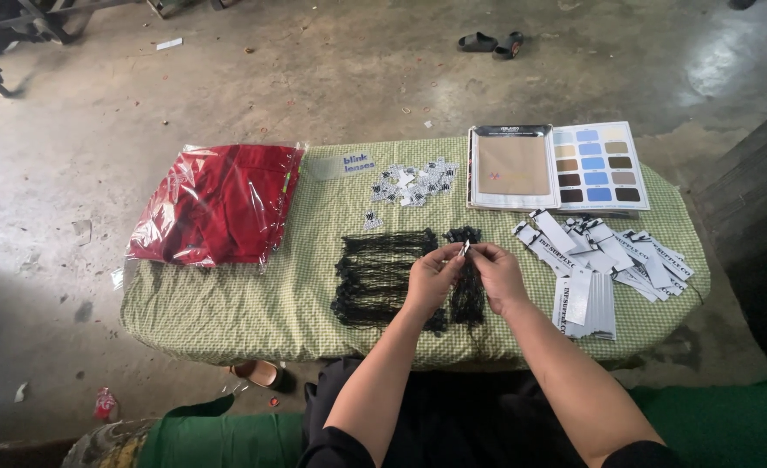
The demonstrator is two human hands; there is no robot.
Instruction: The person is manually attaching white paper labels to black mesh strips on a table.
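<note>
While my left hand (431, 276) and right hand (498, 270) pinch a small tag (465, 249), its black strings (468, 290) dangle limp; light, hold the edges.

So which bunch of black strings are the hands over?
The smaller bunch on the right, partly hidden beneath both hands. The wider bunch lies apart, to the left.

Small item (465, 249) pinched between fingertips too tiny to identify; elbows cut off
</note>
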